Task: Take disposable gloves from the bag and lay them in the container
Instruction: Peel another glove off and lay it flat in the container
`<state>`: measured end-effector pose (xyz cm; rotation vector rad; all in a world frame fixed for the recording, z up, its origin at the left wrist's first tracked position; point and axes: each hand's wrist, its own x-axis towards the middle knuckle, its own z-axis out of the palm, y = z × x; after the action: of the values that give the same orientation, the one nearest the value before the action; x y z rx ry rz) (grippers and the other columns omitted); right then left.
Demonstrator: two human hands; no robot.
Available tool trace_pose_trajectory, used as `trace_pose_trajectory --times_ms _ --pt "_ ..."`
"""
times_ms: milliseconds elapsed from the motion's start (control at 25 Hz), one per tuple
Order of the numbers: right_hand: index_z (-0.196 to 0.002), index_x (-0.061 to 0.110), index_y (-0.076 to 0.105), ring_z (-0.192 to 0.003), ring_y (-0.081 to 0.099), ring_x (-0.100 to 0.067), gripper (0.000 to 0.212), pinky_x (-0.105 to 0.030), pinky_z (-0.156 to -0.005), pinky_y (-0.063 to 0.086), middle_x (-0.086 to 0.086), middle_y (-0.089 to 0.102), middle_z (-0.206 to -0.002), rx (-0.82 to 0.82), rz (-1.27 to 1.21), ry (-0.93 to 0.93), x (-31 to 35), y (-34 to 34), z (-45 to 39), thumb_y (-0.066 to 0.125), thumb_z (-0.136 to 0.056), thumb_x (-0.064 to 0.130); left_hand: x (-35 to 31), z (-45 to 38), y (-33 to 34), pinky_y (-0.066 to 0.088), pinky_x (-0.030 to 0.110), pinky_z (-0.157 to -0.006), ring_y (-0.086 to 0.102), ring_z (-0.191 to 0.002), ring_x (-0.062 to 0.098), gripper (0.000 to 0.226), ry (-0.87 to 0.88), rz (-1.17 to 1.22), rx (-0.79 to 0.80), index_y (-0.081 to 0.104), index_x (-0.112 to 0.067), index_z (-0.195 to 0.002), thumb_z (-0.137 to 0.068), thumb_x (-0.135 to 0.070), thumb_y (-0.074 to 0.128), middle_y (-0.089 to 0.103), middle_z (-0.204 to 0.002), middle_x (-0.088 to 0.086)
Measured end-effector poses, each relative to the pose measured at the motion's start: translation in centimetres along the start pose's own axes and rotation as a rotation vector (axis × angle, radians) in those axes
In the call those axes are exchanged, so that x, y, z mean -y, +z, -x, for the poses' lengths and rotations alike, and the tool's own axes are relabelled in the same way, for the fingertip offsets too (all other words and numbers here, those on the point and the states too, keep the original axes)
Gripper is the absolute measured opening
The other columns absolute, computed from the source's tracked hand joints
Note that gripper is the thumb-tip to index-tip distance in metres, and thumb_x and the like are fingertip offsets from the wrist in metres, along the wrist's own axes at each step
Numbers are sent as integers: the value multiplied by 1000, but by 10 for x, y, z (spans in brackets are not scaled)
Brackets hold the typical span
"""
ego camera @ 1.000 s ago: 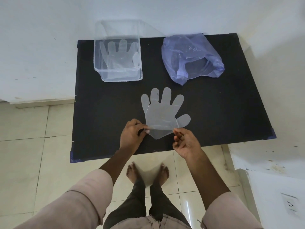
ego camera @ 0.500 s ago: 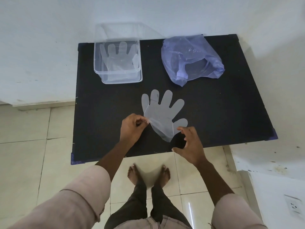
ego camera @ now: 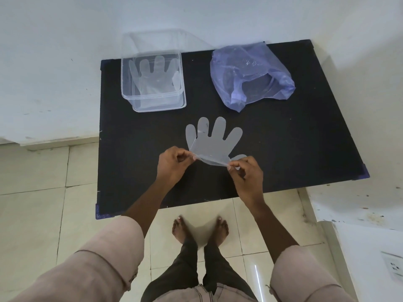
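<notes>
A clear disposable glove [ego camera: 212,143] lies fingers-away on the black table [ego camera: 283,138], its cuff lifted off the surface. My left hand [ego camera: 172,163] pinches the cuff's left corner and my right hand [ego camera: 245,172] pinches its right corner. At the back left stands the clear plastic container [ego camera: 183,104] with another glove [ego camera: 156,76] lying flat inside it. The pale purple plastic bag [ego camera: 250,75] sits crumpled at the back right, its mouth facing me.
The container's clear lid [ego camera: 152,42] leans on the white wall behind it. The table's front edge runs just behind my hands, with tiled floor and my bare feet [ego camera: 199,228] below. A white ledge [ego camera: 359,205] with a socket is at the right.
My right hand, which had let go of the cuff, has taken hold of its right corner again. Both hands have raised the cuff and drawn it taut.
</notes>
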<state>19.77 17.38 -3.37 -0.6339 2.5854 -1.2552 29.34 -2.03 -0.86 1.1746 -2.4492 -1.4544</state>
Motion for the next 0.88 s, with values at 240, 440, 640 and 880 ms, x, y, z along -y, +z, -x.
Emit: trace_pose_trajectory --times_ms 240,440,640,880 --pt "-89 9 72 -75 56 -7 10 -11 -68 46 -3 58 -95 0 -82 38 18 -12 -16 71 -84 17 -9 -8 -6 41 14 -95 54 -110 8 30 198 -35 23 72 -17 -109 -79 -12 76 63 -124 4" --pt "-92 7 71 -77 56 -7 10 -8 -70 45 -5 59 -98 46 -80 95 26 -17 -22 69 -86 15 -16 -13 -6 61 32 -77 63 -109 21 24 80 162 142 73 -10 -107 -83 -8 71 65 -121 4" --pt "-94 5 67 -87 63 -18 10 -30 -74 57 -13 65 -102 97 -105 141 31 -26 -31 66 -88 12 -16 -17 -22 62 41 -76 69 -101 21 21 0 347 227 72 -5 -106 -88 -15 67 71 -111 12" --pt "-87 9 71 -88 68 -20 8 -20 -55 55 -7 70 -95 158 -334 228 70 -45 -51 64 -88 12 -40 -25 -52 61 31 -76 68 -93 18 15 44 553 271 74 -8 -100 -91 -14 63 72 -100 10"
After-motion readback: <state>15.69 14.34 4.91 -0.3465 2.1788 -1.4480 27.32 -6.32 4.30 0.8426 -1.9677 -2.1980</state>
